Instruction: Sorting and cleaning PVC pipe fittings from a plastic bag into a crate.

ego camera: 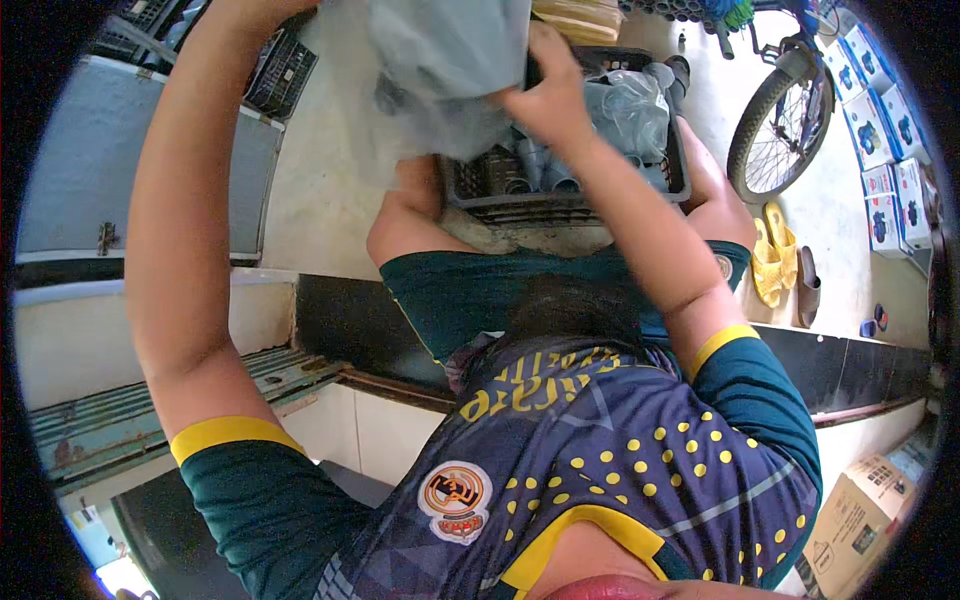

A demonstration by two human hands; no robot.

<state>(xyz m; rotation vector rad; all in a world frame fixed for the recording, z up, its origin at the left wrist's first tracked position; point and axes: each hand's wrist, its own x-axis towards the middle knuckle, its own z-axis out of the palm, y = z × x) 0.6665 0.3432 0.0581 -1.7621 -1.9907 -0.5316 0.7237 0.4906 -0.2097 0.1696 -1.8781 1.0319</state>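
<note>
A translucent plastic bag (450,52), blurred, hangs above the left side of a black plastic crate (525,201). My right hand (551,94) grips the bag's right edge, thumb in front. Only part of my left hand (281,6) shows at the top edge, close to the bag's upper left; its fingers are cut off. Grey pipe fittings (559,176), apparently plastic, and a clear plastic bag of items (634,112) lie in the crate, which stands between my legs. What the raised bag holds cannot be made out.
Black crates (281,75) and a grey metal door (127,165) are at left. A bicycle wheel (784,124), yellow slippers (772,255) and stacked printed boxes (874,127) stand at right. Brown-yellow packs (581,19) lie beyond the crate, and a cardboard box (855,517) sits lower right.
</note>
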